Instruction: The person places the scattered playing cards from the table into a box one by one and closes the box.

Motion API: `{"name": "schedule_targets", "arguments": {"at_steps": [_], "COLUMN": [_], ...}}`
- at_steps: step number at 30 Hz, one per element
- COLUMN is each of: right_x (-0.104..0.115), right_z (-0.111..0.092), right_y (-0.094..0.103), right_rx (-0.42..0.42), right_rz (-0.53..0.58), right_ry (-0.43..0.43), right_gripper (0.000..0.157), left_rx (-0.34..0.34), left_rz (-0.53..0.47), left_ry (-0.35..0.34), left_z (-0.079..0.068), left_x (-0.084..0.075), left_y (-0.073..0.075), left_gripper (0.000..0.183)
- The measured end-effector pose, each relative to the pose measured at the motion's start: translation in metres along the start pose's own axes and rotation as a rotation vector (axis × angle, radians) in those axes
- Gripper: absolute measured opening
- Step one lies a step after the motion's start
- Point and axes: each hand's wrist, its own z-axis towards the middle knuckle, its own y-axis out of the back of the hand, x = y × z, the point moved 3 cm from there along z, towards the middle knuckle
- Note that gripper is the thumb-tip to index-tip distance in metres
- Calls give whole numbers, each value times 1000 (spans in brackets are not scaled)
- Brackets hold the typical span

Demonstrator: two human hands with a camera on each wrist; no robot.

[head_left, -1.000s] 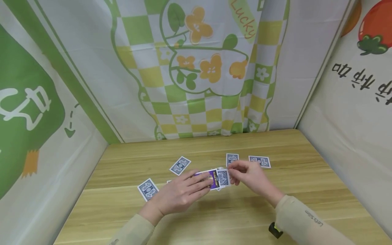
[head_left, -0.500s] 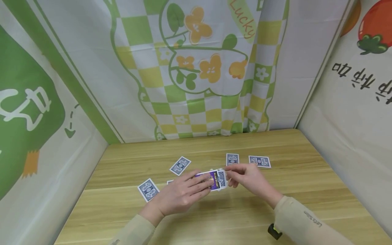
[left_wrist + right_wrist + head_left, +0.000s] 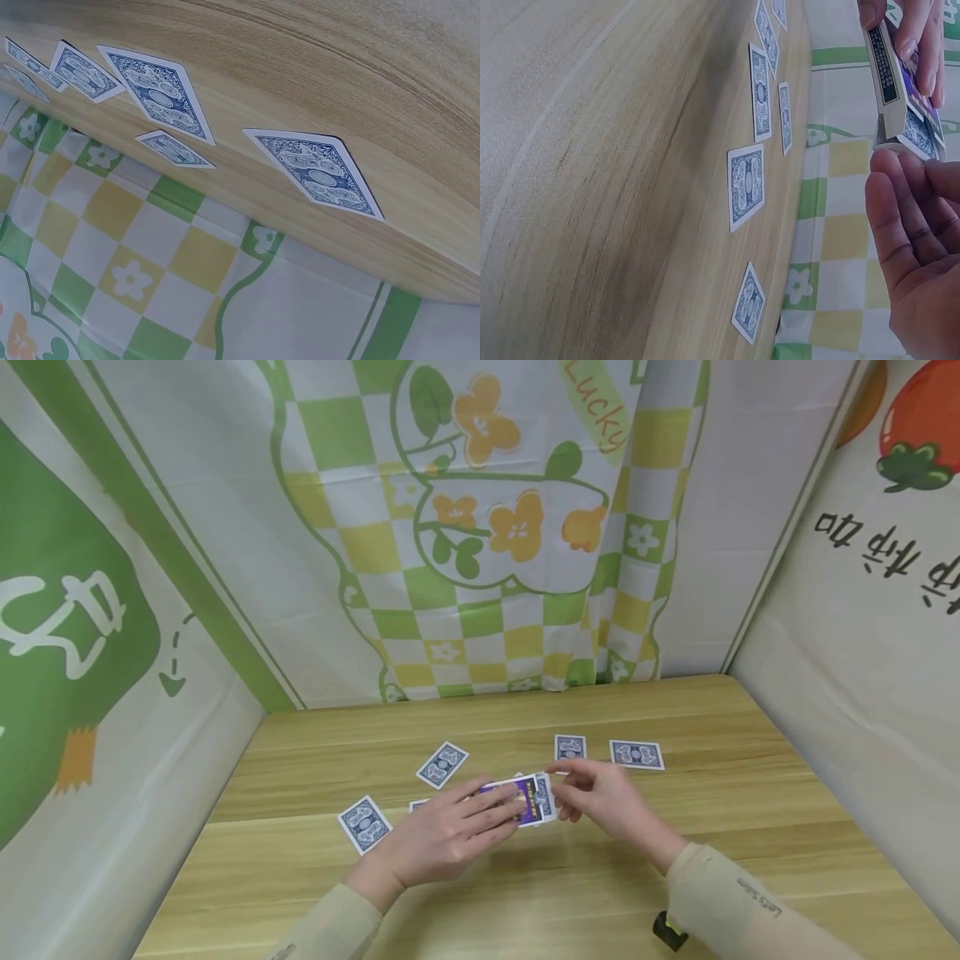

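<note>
My left hand [image 3: 438,839] grips a purple playing-card box [image 3: 531,800], its fingers over the printed face. The right wrist view shows the box's pale side with a dark printed panel, and blue-backed playing cards [image 3: 917,136] poking from its open end. A pale flap [image 3: 889,139] stands out there beside the cards. My right hand [image 3: 611,797] pinches at the protruding ends, thumb [image 3: 943,178] on one side and curled fingers [image 3: 889,187] on the other. How many cards it holds, I cannot tell. The left wrist view has neither hand in it.
On the wooden table [image 3: 480,910] lie several face-down cards: one at the left [image 3: 364,825], one behind the box [image 3: 442,765], two farther right [image 3: 570,748], and one mostly covered by my left hand. A patterned curtain [image 3: 487,635] hangs along the back edge.
The cards stick out less from the box than a second ago. My right hand has shifted slightly left with their ends, while the left hand stays almost in place.
</note>
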Motion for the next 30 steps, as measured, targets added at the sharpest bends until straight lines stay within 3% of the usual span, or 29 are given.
{"name": "schedule_targets", "arguments": {"at_steps": [14, 22, 27, 30], "right_x": [-2, -8, -17, -28], "right_z": [3, 3, 3, 6], "right_y": [-5, -6, 7, 25], "right_rx": [-12, 0, -33, -109], "right_rz": [-78, -39, 51, 23], "right_ry": [-77, -94, -101, -128], "right_gripper": [34, 34, 33, 36], "left_rx": [-36, -30, -24, -17], "left_rz": [13, -9, -8, -3], "left_ry": [-21, -14, -1, 6], "left_z": [2, 2, -2, -5], "left_x": [-1, -1, -1, -1], "left_y": [-1, -3, -2, -2], "left_gripper": [34, 33, 32, 32]}}
